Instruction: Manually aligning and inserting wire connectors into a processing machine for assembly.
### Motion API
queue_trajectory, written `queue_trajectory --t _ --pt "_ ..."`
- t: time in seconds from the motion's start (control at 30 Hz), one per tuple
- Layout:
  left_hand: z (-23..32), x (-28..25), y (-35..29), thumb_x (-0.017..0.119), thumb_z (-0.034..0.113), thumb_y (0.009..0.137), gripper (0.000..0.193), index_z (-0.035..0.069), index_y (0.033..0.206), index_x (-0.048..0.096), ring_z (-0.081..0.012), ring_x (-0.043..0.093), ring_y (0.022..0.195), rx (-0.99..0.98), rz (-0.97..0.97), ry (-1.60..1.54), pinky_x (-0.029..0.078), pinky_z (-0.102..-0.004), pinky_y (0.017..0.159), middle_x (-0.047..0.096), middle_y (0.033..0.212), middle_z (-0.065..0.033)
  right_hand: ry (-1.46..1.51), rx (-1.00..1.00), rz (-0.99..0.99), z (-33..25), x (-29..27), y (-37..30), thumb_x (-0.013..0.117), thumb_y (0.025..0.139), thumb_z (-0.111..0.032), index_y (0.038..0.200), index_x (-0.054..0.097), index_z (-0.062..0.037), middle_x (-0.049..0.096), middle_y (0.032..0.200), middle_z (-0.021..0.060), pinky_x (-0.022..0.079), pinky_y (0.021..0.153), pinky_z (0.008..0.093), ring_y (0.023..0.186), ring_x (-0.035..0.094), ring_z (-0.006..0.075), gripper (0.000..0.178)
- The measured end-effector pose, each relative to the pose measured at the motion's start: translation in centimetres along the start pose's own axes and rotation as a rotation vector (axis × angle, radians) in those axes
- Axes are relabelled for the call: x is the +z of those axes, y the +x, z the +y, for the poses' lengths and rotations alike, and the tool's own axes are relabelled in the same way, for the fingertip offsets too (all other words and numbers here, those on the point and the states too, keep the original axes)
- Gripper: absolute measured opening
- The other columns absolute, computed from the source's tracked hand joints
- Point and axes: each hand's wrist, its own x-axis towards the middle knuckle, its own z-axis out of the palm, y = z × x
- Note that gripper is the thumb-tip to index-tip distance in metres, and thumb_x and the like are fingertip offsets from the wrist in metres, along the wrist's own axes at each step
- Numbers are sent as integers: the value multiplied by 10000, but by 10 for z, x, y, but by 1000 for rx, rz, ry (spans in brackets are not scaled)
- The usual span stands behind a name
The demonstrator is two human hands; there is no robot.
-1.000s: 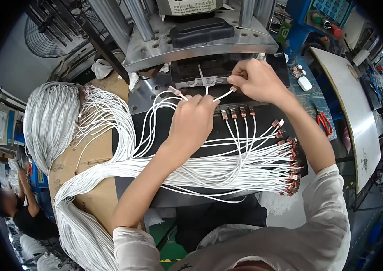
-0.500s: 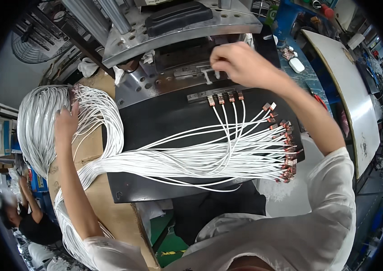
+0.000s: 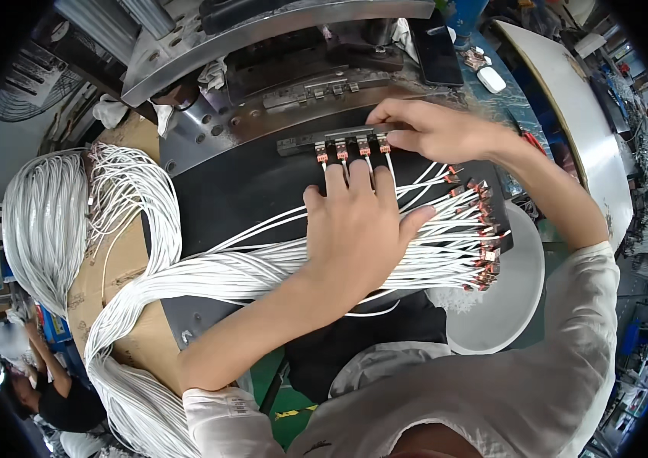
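My left hand (image 3: 356,221) lies palm down with fingers spread over the white cables (image 3: 263,267), its fingertips just below a row of several cable connectors (image 3: 342,152). These connectors, metal-tipped with orange-red parts, sit side by side along a narrow dark metal bar (image 3: 297,145) on the black board (image 3: 224,191). The thumb and fingers of my right hand (image 3: 446,133) are closed around the right end of that bar, beside the last connector. Other connector ends (image 3: 484,229) lie bunched at the board's right side.
A metal press (image 3: 278,34) stands behind the board, with a similar slotted bar (image 3: 328,90) in it. Coiled white cables (image 3: 45,221) rest on cardboard (image 3: 129,267) at left. A phone (image 3: 437,57) lies back right, above a round grey basin (image 3: 518,298). Another person (image 3: 60,382) works far left.
My left hand has come from the coiled cables over to the row of connectors. My right hand has come down from the press to the bar's right end. The view has shifted slightly.
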Motion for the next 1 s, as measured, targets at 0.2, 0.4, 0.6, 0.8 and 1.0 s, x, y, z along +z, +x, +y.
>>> queue_trajectory --t 0.2,0.4,0.6,0.8,1.0 --pt "-17 -23 43 709 370 954 394 -4 837 679 -326 633 813 17 75 -91 533 -441 709 642 845 -163 56 -87 249 42 -27 82 601 1021 -119 1318 656 -6 711 1201 115 502 995 323 1111 650 190 323" --pt "-111 3 105 632 204 972 298 -20 793 715 -388 696 747 63 228 56 569 -479 738 708 782 -192 -39 -463 483 106 -49 192 697 922 -328 1480 503 -108 564 1439 147 424 1150 476 1320 529 308 631" --pt "-133 14 103 623 254 965 309 8 820 741 -395 720 739 -78 135 33 591 -493 716 722 782 -199 -556 -348 666 100 -53 192 660 956 -306 1402 570 -85 615 1364 167 453 1103 458 1249 577 325 506" --pt "-138 14 106 643 322 960 312 41 868 744 -400 738 702 -169 94 38 606 -494 670 726 756 -207 -490 -311 550 64 -52 185 656 974 -280 1346 617 -52 645 1324 191 473 1064 439 1215 605 343 439" --pt "-115 -12 96 711 364 940 321 52 1013 731 -355 715 902 -46 150 273 591 -454 767 716 941 -174 -444 -149 537 -24 -12 124 663 976 -257 1283 662 -21 655 1310 231 486 1043 449 1220 615 392 387"
